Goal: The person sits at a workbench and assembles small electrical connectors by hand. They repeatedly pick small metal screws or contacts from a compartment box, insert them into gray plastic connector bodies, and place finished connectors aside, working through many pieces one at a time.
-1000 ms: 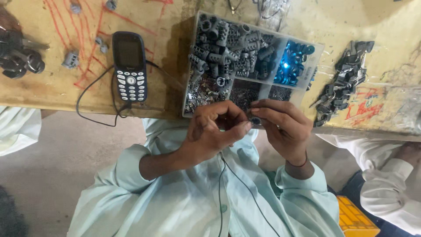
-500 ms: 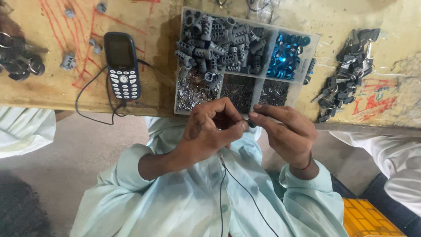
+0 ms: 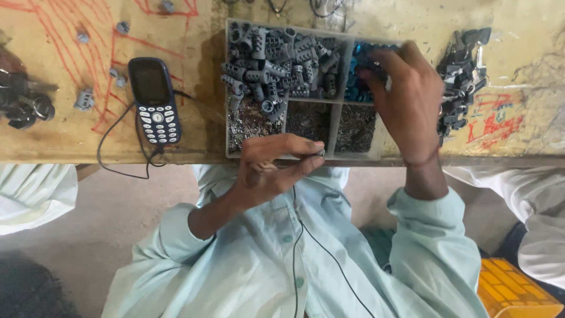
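My left hand (image 3: 271, 168) is at the near edge of the wooden table (image 3: 76, 135), pinching a small dark grey part (image 3: 318, 153) between thumb and fingers. My right hand (image 3: 406, 97) reaches over a clear divided tray (image 3: 338, 126), its fingertips down in the compartment of blue parts (image 3: 358, 88). What those fingers hold is hidden. The tray's biggest compartment holds several grey plastic sleeves (image 3: 276, 59). Its front compartments hold small dark metal bits (image 3: 309, 121).
A dark blue keypad phone (image 3: 154, 100) with a black cable lies left of the tray. A heap of dark metal pieces (image 3: 462, 76) lies right of it, and metal rings (image 3: 23, 106) at far left. A yellow crate (image 3: 512, 288) is lower right. Other people's pale sleeves (image 3: 35, 194) flank me.
My right hand has left the left hand and moved up over the tray into the blue parts. The left hand stays at the table edge with the small part.
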`<action>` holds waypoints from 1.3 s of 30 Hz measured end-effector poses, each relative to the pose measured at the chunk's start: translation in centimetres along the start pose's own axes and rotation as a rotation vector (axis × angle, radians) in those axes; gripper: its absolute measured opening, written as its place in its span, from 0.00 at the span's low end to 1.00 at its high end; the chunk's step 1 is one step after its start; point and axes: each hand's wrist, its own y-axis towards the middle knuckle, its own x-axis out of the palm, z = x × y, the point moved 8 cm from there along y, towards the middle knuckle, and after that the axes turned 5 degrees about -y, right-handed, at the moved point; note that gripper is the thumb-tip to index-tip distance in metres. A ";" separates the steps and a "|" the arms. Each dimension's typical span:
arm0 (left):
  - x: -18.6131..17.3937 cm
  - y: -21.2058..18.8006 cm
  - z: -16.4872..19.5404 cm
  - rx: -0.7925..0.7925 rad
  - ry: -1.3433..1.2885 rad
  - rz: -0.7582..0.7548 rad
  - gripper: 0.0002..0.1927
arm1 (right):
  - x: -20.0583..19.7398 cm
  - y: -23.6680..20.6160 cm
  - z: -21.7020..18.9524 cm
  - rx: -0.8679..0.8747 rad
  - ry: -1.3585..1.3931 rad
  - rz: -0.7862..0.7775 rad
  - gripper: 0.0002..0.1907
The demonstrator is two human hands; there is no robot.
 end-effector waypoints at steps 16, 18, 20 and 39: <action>1.1 0.5 0.2 0.088 0.050 -0.207 0.08 | 3.7 -5.0 5.6 0.484 1.471 0.041 0.04; 1.0 0.3 0.8 0.175 0.188 -0.206 0.11 | 3.7 -6.7 3.7 0.531 1.467 -0.006 0.03; 1.3 -0.2 1.4 0.266 0.391 -0.225 0.16 | 4.1 -8.6 1.2 0.511 1.301 -0.161 0.08; 2.0 -0.5 4.4 0.616 0.661 -0.355 0.13 | 7.5 -11.4 -1.8 0.416 1.388 -0.532 0.11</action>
